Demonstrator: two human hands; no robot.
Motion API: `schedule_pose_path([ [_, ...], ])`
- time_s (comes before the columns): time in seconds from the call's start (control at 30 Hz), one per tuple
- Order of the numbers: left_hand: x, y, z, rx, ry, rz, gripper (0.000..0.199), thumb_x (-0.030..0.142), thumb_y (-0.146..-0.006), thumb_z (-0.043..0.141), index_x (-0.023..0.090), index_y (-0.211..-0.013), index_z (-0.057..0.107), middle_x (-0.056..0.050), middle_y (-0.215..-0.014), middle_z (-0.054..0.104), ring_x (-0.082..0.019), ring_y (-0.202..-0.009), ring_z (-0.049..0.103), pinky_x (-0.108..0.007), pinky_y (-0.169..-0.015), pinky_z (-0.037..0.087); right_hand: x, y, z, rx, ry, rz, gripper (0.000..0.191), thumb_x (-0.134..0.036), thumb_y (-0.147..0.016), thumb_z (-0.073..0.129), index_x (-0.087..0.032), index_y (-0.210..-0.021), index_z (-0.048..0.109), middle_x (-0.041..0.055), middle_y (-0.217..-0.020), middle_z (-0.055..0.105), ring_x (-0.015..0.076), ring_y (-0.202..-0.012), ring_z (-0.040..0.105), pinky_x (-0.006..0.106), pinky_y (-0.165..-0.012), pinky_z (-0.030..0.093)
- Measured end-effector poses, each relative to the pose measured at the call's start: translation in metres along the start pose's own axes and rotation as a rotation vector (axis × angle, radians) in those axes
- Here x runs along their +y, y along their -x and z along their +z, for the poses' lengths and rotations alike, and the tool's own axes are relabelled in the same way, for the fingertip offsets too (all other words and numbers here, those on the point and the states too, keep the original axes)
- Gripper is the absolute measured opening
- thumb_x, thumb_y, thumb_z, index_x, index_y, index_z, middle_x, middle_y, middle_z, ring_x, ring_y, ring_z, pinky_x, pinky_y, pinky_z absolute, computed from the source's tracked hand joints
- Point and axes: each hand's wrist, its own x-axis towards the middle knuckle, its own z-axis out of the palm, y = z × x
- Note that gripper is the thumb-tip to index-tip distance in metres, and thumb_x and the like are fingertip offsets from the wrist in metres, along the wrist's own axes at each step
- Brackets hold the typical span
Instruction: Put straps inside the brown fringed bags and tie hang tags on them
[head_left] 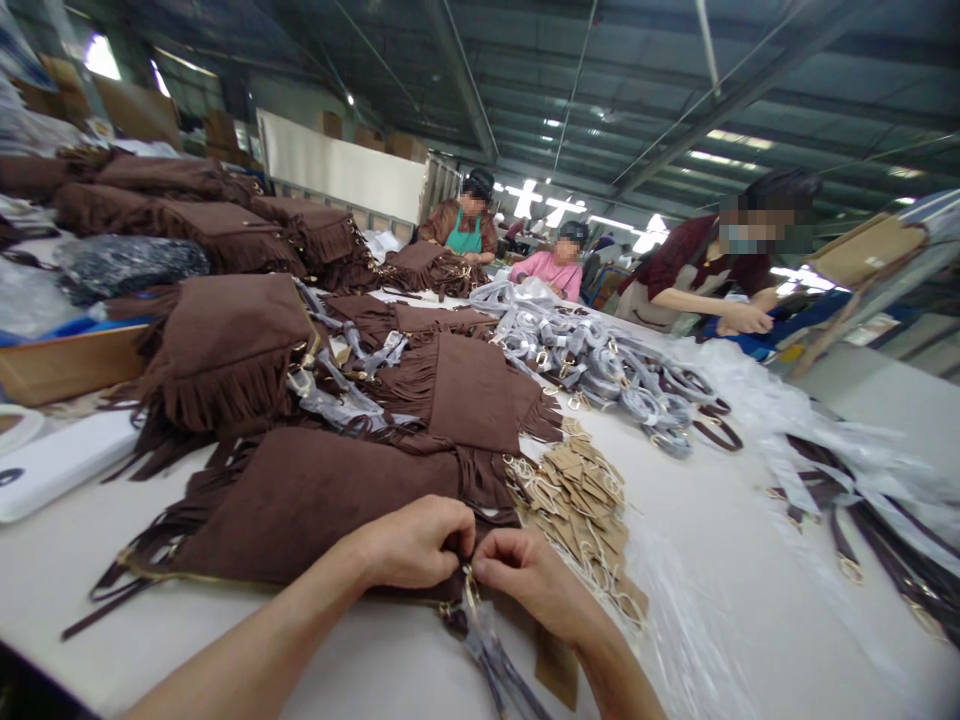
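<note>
A brown fringed bag (pixel 330 510) lies flat on the table in front of me, its zipper edge towards me. My left hand (pixel 427 540) is closed in a pinch at the bag's right corner. Against it, my right hand (pixel 517 575) pinches at the same spot, by a gold-coloured clasp (pixel 470 590). From the clasp hangs a strap (pixel 495 660) in clear plastic wrap. A brown paper tag (pixel 556 668) hangs below my right hand. The fingers hide what exactly each hand grips.
Brown tags with white strings (pixel 581 490) lie right of the bag. Beyond are more fringed bags (pixel 476 390) and a heap of wrapped straps (pixel 592 365). Unwrapped straps (pixel 847 530) and plastic film (pixel 690 620) lie at right. A white device (pixel 67 465) sits at left. Several co-workers stand or sit beyond.
</note>
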Motion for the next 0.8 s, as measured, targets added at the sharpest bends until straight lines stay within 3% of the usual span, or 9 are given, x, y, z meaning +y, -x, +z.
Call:
schedule_pose_path([
  [0.13, 0.002, 0.003, 0.003, 0.017, -0.071, 0.042, 0.008, 0.012, -0.066, 0.063, 0.017, -0.070, 0.060, 0.000, -0.078, 0.062, -0.016, -0.077, 0.055, -0.023, -0.067, 0.038, 0.002, -0.001, 0.001, -0.003, 0.003, -0.009, 0.016, -0.029, -0.072, 0.060, -0.016, -0.068, 0.068, -0.0022, -0.063, 0.061, 0.0129, -0.061, 0.050, 0.024, -0.062, 0.036],
  [0.27, 0.002, 0.003, 0.010, 0.073, -0.072, 0.107, 0.010, 0.011, -0.072, 0.056, 0.017, -0.065, 0.054, -0.001, -0.076, 0.059, -0.016, -0.077, 0.052, -0.024, -0.069, 0.036, 0.003, 0.000, 0.000, -0.006, -0.005, -0.020, 0.016, -0.030, -0.072, 0.061, -0.016, -0.068, 0.069, -0.0017, -0.064, 0.063, 0.0141, -0.063, 0.053, 0.025, -0.063, 0.039],
  [0.37, 0.002, 0.001, 0.010, 0.176, 0.102, 0.105, 0.011, 0.009, -0.066, 0.053, 0.018, -0.061, 0.048, 0.001, -0.070, 0.053, -0.013, -0.067, 0.047, -0.024, -0.061, 0.032, 0.004, 0.001, -0.002, 0.004, -0.026, -0.037, 0.017, -0.031, -0.072, 0.063, -0.017, -0.077, 0.071, 0.0001, -0.073, 0.067, 0.0153, -0.069, 0.056, 0.026, -0.068, 0.041],
  [0.5, -0.001, -0.004, 0.002, 0.341, 0.312, 0.041, 0.005, 0.013, -0.062, 0.047, 0.018, -0.060, 0.047, 0.002, -0.069, 0.049, -0.013, -0.066, 0.045, -0.023, -0.060, 0.033, 0.003, 0.002, -0.003, 0.078, -0.035, -0.006, 0.027, -0.038, -0.080, 0.056, -0.017, -0.091, 0.068, -0.0050, -0.057, 0.053, 0.0104, -0.051, 0.042, 0.022, -0.051, 0.032],
  [0.57, -0.004, -0.005, -0.002, 0.390, 0.362, 0.028, 0.003, 0.016, -0.063, 0.045, 0.019, -0.061, 0.046, 0.001, -0.070, 0.049, -0.013, -0.068, 0.046, -0.023, -0.062, 0.035, 0.001, 0.001, 0.001, 0.093, -0.047, -0.002, 0.028, -0.041, -0.084, 0.052, -0.017, -0.088, 0.066, -0.0067, -0.052, 0.048, 0.0091, -0.045, 0.037, 0.022, -0.047, 0.027],
  [0.8, -0.007, -0.010, 0.001, 0.466, 0.481, 0.011, 0.004, 0.022, -0.064, 0.050, 0.018, -0.063, 0.050, 0.002, -0.070, 0.050, -0.013, -0.069, 0.046, -0.023, -0.062, 0.037, -0.004, -0.007, 0.019, 0.197, -0.075, -0.111, 0.020, -0.036, -0.079, 0.059, -0.017, -0.072, 0.060, -0.0053, -0.056, 0.052, 0.0108, -0.052, 0.052, 0.022, -0.053, 0.037],
])
